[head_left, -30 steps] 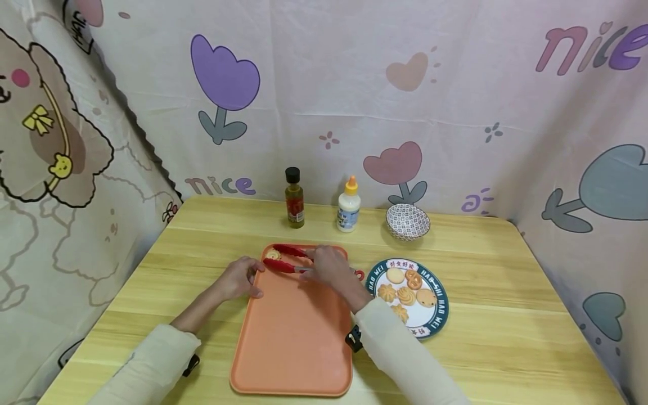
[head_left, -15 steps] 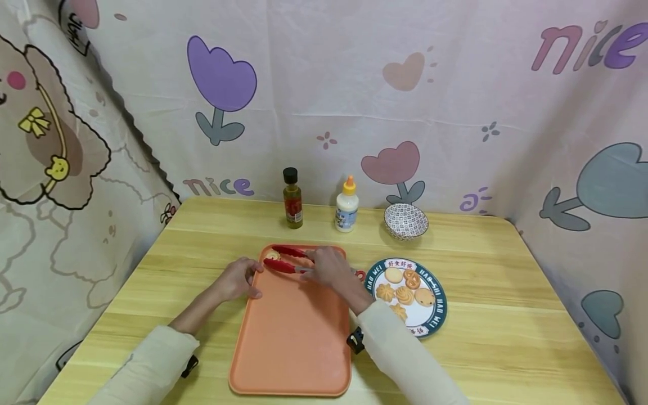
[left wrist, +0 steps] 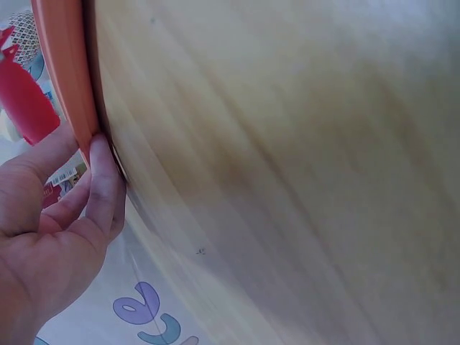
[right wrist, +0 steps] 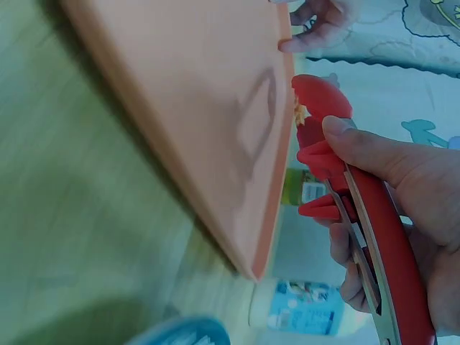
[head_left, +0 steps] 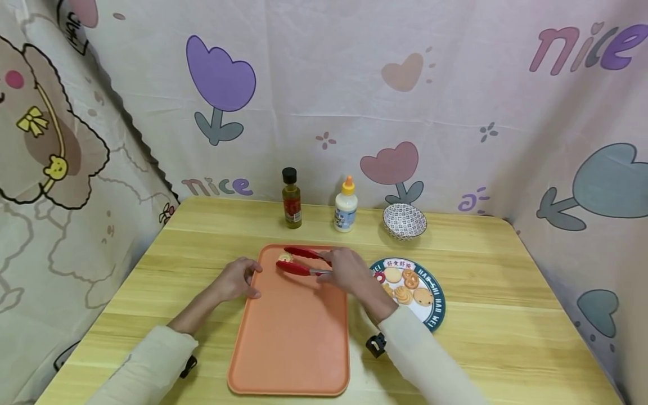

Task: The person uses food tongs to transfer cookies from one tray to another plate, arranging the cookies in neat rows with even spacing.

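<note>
An orange tray point(head_left: 291, 332) lies on the wooden table. My left hand point(head_left: 239, 279) holds its left rim near the far corner, thumb on top and fingers against the outside of the rim point(left wrist: 79, 108). My right hand point(head_left: 346, 271) grips red tongs point(head_left: 302, 262) over the tray's far end. The tong tips hold a small pale cookie point(head_left: 286, 257), also visible at the tips in the right wrist view as cookie point(right wrist: 296, 113). A blue-rimmed plate point(head_left: 436, 315) with several cookies sits just right of the tray, partly hidden by my right wrist.
Along the far edge of the table stand a dark oil bottle point(head_left: 291, 198), a white squeeze bottle point(head_left: 346, 205) and a small patterned bowl point(head_left: 404, 221). Printed cloth walls close in the table on the left, back and right.
My right hand has moved to the right, carrying the tongs and cookie away from the tray's far left corner. The left hand has stayed on the rim.
</note>
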Motion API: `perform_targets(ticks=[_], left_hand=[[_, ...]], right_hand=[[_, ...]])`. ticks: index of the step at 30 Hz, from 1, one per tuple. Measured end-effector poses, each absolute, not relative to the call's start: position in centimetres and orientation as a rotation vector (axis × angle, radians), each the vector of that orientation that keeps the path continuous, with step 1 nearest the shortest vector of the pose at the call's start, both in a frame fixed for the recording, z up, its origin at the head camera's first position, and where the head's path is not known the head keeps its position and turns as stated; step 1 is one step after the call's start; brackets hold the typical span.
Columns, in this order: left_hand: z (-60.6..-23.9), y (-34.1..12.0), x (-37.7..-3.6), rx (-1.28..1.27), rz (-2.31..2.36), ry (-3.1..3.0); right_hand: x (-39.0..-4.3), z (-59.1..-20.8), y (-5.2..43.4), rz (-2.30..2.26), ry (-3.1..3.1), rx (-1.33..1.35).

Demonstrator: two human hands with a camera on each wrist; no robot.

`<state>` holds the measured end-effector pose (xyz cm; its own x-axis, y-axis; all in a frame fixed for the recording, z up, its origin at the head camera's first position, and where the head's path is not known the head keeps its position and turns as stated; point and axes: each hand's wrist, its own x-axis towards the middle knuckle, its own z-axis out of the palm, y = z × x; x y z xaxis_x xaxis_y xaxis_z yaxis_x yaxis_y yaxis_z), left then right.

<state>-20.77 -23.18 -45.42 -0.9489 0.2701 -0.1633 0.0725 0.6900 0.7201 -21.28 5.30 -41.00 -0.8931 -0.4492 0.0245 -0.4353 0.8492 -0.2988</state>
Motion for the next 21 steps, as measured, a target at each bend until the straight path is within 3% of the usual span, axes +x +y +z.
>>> perform_targets(ticks=[21], left_hand=[[-45.4, -23.2, -20.8, 0.282, 1.108, 2.643]], right_hand=[[-17.3, -39.4, 15.4, -0.563, 3.030, -0.728]])
